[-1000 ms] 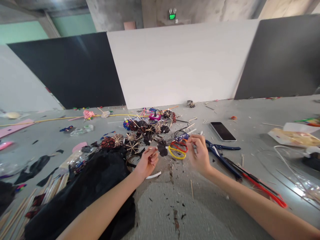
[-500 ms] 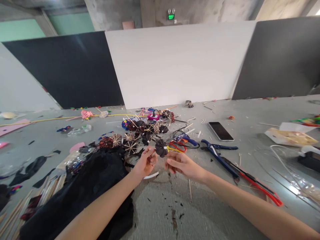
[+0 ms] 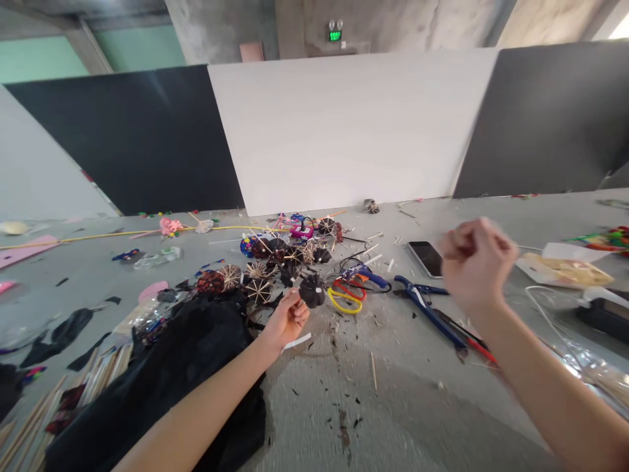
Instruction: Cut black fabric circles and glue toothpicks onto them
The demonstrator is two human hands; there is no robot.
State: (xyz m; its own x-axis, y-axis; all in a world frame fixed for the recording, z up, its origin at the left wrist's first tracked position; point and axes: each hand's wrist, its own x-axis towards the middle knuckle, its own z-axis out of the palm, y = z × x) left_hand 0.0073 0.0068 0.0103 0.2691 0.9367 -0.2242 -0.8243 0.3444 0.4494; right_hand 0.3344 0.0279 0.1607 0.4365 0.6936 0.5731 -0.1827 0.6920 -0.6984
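Behind the work stand large upright panels: a white panel (image 3: 354, 131) across the middle, a black panel (image 3: 128, 137) at the upper left and a dark grey panel (image 3: 545, 118) at the upper right. Below them the grey table (image 3: 304, 419) fills the lower frame, littered with dark scraps. A heap of black cloth (image 3: 187, 367) covers much of the lower left, with a bundle of wooden sticks (image 3: 105, 367) at its outer side.

The right hand (image 3: 476, 265), blurred, is raised at the right of the frame, overlapping the phone (image 3: 423, 257); its fingers curl inward, and I cannot tell whether they hold anything. The left hand (image 3: 287, 321), near the centre, pinches a miniature black umbrella (image 3: 312, 291) at its fingertips, the pleated canopy spread out just right of them.

Dark blue pliers (image 3: 432, 314) lie right of centre. Between them and the left hand are scissors (image 3: 346, 311) with yellow and red handles, with a blue glue gun (image 3: 376, 278) just beyond. Left of these, stick-ribbed miniature umbrellas (image 3: 258, 288) cluster around the centre, near a small magenta box (image 3: 301, 231).
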